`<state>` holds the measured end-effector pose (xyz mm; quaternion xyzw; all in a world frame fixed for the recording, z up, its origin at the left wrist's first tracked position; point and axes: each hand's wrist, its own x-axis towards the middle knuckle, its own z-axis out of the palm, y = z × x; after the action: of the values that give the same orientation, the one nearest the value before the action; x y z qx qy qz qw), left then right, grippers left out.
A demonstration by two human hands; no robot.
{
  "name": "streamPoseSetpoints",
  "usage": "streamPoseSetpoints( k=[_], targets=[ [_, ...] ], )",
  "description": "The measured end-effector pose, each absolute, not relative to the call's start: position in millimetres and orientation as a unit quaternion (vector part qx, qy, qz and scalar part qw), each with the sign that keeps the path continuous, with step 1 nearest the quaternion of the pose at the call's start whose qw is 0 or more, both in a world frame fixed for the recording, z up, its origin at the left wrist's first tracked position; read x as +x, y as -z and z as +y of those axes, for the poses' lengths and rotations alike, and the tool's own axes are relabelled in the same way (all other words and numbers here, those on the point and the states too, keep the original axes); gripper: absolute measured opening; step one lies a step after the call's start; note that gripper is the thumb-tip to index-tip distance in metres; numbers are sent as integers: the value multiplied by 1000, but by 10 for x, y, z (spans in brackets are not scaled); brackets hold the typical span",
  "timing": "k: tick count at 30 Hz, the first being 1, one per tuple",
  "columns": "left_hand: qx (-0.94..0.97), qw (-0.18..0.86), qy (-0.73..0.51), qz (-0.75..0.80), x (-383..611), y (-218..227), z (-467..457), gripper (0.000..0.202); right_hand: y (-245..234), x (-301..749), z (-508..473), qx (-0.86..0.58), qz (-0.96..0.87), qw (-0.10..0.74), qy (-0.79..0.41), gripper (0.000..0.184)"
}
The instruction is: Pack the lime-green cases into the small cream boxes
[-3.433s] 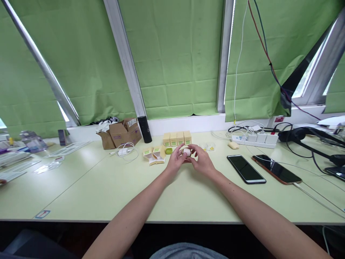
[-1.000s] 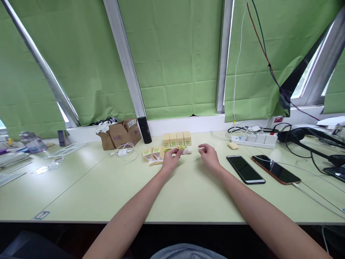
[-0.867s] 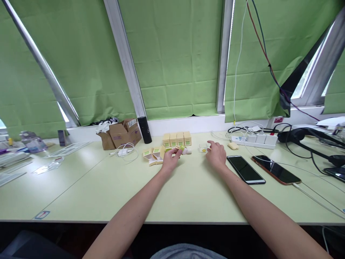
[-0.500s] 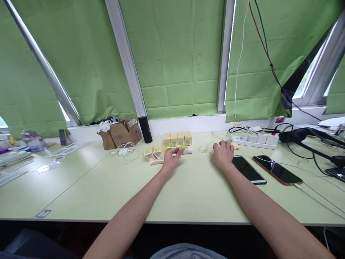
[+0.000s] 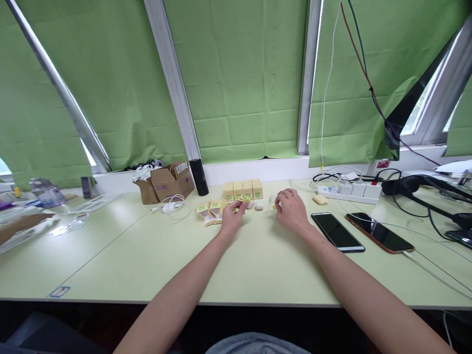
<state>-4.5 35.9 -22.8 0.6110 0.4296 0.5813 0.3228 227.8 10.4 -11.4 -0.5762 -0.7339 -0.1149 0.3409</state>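
Observation:
My left hand (image 5: 233, 219) rests on the pale green table (image 5: 155, 255), its fingers closed on a small green and white piece (image 5: 248, 202) just in front of a row of small yellow boxes (image 5: 242, 189). My right hand (image 5: 290, 210) lies a little to the right, fingers curled over a small clear packet with a yellow item (image 5: 273, 203). A small white cap-like piece (image 5: 259, 207) sits on the table between the two hands. Two opened yellow boxes (image 5: 211, 211) lie left of my left hand.
Two phones (image 5: 337, 231) (image 5: 379, 231) lie flat at the right, near a white power strip (image 5: 348, 191) with cables. A brown cardboard box (image 5: 165, 181) and black cylinder (image 5: 198, 177) stand at the back left. Another person's hand (image 5: 20, 223) reaches in at far left.
My right hand went right to the clear packets near the phone, then came back left with one. My left hand stayed by the boxes. Another person's hand appeared at far left.

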Motion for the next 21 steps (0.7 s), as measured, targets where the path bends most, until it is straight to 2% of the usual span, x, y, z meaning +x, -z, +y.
streamPoseSetpoints(
  k=[7,9,12,14,16,18,21],
  targets=[
    [604,310,-597,427,-45,211,334,54,221,1913,-94,-469,-834,290,9,17],
    [603,309,-599,426,-43,203,323,54,264,1904,-88,-481,-823,300,-34,27],
    [600,311,-600,429,-39,191,313,55,339,1939,-26,-515,-785,326,-112,53],
    [598,310,-600,432,-35,187,311,57,404,1961,41,-521,-764,344,-165,60],
    [596,308,-601,433,-32,185,311,58,467,1967,113,-517,-753,356,-198,60],
    [595,307,-605,431,-32,182,311,58,507,1960,174,-512,-734,377,-238,50],
    [593,309,-607,429,-41,177,314,58,494,1949,225,-474,-678,451,-333,39]
  ],
)
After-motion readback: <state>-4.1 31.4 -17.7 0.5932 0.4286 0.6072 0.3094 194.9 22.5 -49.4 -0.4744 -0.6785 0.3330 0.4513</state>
